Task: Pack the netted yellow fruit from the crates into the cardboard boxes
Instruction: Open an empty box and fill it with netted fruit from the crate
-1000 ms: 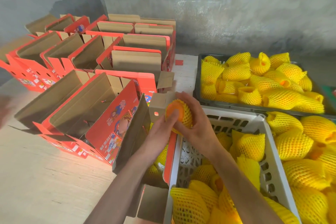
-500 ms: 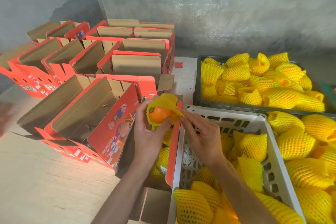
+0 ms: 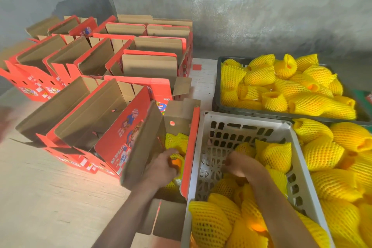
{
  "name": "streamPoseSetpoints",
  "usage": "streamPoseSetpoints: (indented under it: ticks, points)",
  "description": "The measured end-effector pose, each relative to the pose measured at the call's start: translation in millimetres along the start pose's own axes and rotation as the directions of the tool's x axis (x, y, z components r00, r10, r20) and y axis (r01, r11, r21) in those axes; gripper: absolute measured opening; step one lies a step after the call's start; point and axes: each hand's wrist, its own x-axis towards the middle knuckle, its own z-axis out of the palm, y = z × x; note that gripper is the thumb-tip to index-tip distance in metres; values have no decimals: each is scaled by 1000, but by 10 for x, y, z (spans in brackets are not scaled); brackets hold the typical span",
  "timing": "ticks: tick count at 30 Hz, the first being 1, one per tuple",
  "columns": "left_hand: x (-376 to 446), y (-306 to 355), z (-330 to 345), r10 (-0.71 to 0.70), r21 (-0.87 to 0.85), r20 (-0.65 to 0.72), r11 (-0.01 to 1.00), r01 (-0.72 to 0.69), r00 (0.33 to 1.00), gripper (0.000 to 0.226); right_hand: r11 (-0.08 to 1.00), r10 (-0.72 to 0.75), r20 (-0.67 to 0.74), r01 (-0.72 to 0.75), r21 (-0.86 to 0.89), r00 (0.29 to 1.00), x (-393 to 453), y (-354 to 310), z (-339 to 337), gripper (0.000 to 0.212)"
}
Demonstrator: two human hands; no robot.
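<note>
Half a second earlier raised between both hands, the netted fruit point(image 3: 175, 162) now sat low inside the open box point(image 3: 192, 147), gripped by the left hand point(image 3: 161, 169). At three o'clock, the right hand point(image 3: 238, 164) reached into the white crate point(image 3: 247, 122), its grip unreadable.

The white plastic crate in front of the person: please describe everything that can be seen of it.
The white plastic crate is rectangular, with slotted, perforated walls and a plain rim. It stands upright, between the open red cardboard box on its left and more netted fruit on its right, before a dark crate. Yellow foam-netted fruit fills it partly, leaving the far left corner bare. The right hand reaches inside among the fruit.
</note>
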Motion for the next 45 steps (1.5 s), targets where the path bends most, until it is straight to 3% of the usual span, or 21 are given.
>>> streamPoseSetpoints:
  ticks: [4,7,8,12,14,17,21,25,30,35,39,42,45]
  points:
    - [-26,-50,213,83,375,74,921,-105,994,49,994,-100,182,90,61,978,-14,-26,28,36]
    - [-47,-94,280,115,447,230,870,-210,966,42,976,-213,414,214,45,885,-90,-117,83,46]
    - [-40,-96,251,105,437,294,869,-231,950,39,970,-240,459,236,66,856,-136,-156,63,52]
    - [-107,-76,139,-28,274,406,957,-92,913,32,940,-338,528,256,224,779,-360,-267,-103,66]
    - [-124,-55,133,3,223,394,970,-99,919,30,929,-371,557,299,220,743,-419,-292,-149,64]
    - [-117,-92,219,47,8,316,999,-53,948,15,921,-362,628,370,125,689,-475,-322,-153,59]
    - [-104,-195,252,67,-145,225,989,-35,972,26,936,-337,622,320,143,707,-500,-244,-211,57]
    - [-99,-266,270,62,-251,205,968,-9,977,17,919,-273,635,391,-50,723,-470,-210,-181,65]
    - [-105,-225,275,62,-283,197,959,-4,978,20,917,-154,640,350,-190,753,-428,-231,-105,75]
    - [-117,-189,281,103,-227,179,972,-60,979,20,947,-18,618,212,-241,786,-346,-237,30,90]
    - [-90,-239,281,97,-208,147,976,-65,984,20,988,-101,572,150,-40,814,-318,-149,-1,97]
    - [-74,-308,294,77,-156,71,986,-65,995,18,968,-224,330,170,184,917,-257,-33,-45,91]
    - [-102,-294,275,48,-144,-140,987,-69,989,18,878,-198,-20,186,441,980,-185,-25,-48,78]
